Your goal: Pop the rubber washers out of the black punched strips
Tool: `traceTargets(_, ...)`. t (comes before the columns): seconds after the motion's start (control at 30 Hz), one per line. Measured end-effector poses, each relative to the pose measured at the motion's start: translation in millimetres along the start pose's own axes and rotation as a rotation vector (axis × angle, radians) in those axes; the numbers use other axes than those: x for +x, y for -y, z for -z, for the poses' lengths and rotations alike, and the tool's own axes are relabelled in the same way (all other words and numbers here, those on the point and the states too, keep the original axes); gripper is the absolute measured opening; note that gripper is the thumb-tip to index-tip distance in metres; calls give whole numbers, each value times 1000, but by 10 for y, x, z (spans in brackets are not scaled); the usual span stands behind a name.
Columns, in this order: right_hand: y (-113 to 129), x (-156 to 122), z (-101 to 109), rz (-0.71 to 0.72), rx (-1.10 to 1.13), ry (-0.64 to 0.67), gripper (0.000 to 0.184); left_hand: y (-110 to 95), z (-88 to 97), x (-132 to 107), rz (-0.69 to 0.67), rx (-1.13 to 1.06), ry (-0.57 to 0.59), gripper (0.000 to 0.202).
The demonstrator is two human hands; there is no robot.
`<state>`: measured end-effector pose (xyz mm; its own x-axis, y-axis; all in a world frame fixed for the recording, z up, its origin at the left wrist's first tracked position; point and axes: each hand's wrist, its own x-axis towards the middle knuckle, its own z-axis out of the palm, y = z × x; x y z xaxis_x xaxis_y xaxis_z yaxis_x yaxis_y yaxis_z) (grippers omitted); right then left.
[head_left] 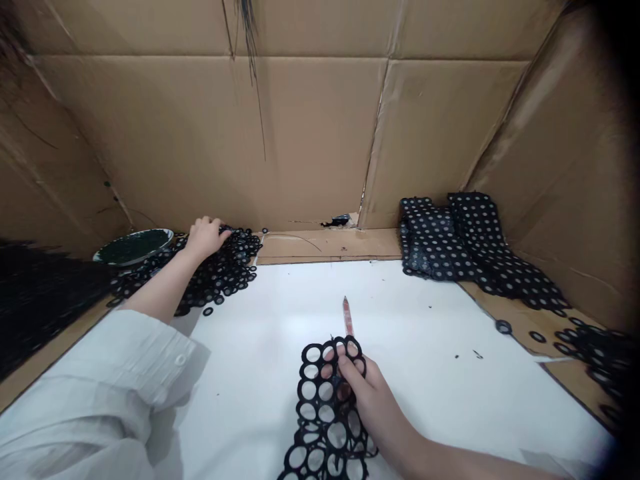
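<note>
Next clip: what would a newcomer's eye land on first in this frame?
First, the black sheet of joined rings lying on the white table at near centre, where the right hand grips a reddish pointed tool over it. Next, the left hand resting on a heap of loose black rings at far left, and the stack of dotted black sheets at far right against the cardboard walls.
</note>
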<state>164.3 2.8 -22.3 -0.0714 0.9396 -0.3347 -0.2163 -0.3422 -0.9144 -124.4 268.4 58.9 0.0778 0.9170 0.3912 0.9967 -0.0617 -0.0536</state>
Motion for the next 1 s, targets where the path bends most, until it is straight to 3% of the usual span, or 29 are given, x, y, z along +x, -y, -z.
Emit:
traceTargets(0.13,-16,29,17,9,-60,12,41,-66,392,-221,-71,-161,-42,39)
traceTargets(0.23,-33,33,9,15,-105,54,41,-351,653,-687,-143,-237,7,41)
traceTargets(0.27,-38,28,5,27,-122,72,40,-495,720,-891,-199,-283,68,40)
traceTargets(0.37,-49,-3,-10,83,-205,94,38,-990,862,-1527,-463,-592,440,39)
traceTargets(0.47,-57,-52,-28,118,-286,134,35,-1388,902,-1969,-644,-660,540,42)
traceTargets(0.57,-65,-95,-51,109,-228,250,32,-1522,876,-2094,-657,-655,549,20)
traceTargets(0.67,-73,-102,-57,120,-155,337,34,-1397,902,-2020,-535,-631,471,19)
traceTargets(0.8,-61,-87,-31,135,-192,447,39,-996,1123,-1913,-327,-557,252,23)
traceTargets(1.0,-50,-185,-73,321,-694,572,25,-321,1480,-2048,-52,-433,9,26)
